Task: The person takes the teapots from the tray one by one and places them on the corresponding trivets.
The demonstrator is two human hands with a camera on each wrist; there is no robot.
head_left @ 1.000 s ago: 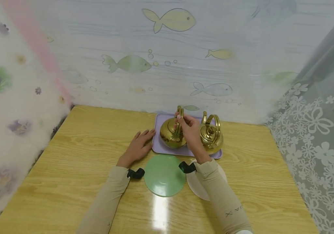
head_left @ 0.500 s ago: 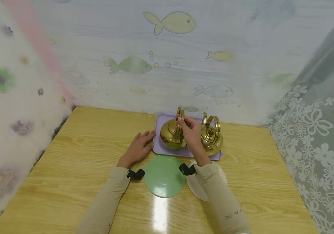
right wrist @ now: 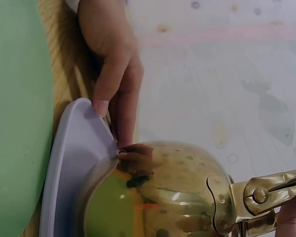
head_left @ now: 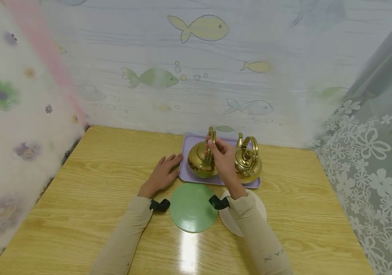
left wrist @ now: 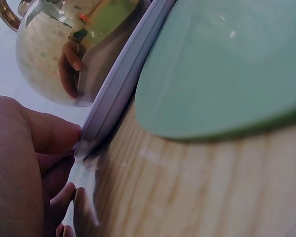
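A brass teapot (head_left: pixel 200 162) stands at the left of a lilac tray (head_left: pixel 187 176). My right hand (head_left: pixel 224 154) holds its raised handle, thumb and fingers pinching it near the top. Beside it on the tray is a second brass teapot (head_left: pixel 247 162), partly hidden by that hand. My left hand (head_left: pixel 163 172) lies at the tray's left edge, fingers extended; in the left wrist view its fingers (left wrist: pixel 54 132) touch the tray rim (left wrist: pixel 106 108). The right wrist view also shows the held teapot (right wrist: pixel 177 187) close up, its base over the tray.
In front of the tray lies a green plate (head_left: pixel 193 208). Right of it, a pale round plate (head_left: pixel 230 219) is partly covered by my right forearm. A patterned curtain (head_left: pixel 141 107) hangs behind the wooden table (head_left: pixel 96 183).
The head view has tilted slightly, so the scene appears a little lower. Both hands keep their places, the right on the teapot handle and the left at the tray edge.
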